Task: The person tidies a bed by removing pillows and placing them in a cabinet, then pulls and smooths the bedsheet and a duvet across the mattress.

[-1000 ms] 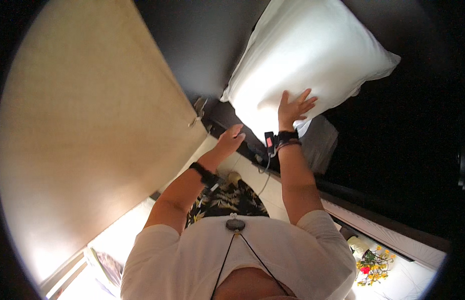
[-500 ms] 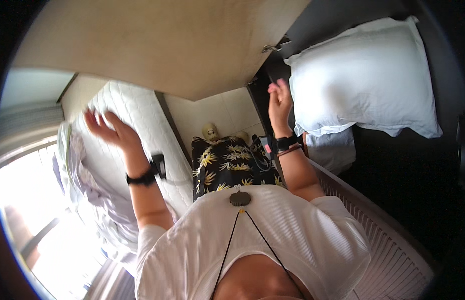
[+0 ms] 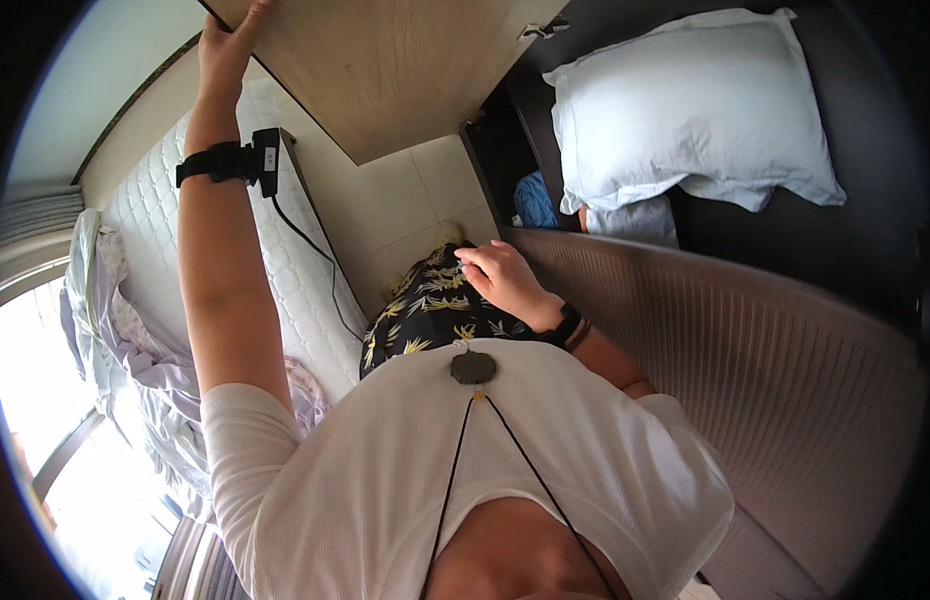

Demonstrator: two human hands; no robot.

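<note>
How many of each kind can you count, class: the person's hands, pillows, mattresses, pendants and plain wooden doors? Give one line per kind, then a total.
Hands: 2 (left hand, right hand)
White pillow: 1
Quilted mattress: 1
Dark pendant: 1
Plain wooden door: 1
Total: 6

The view's top edge crops the wooden door [image 3: 385,70] and the left hand [image 3: 228,45] (fingertips hard to make out).

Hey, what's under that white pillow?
A pale grey cloth shows below the near edge of the white pillow, which hides the cloth's upper part. Whatever else lies beneath is covered.
</note>
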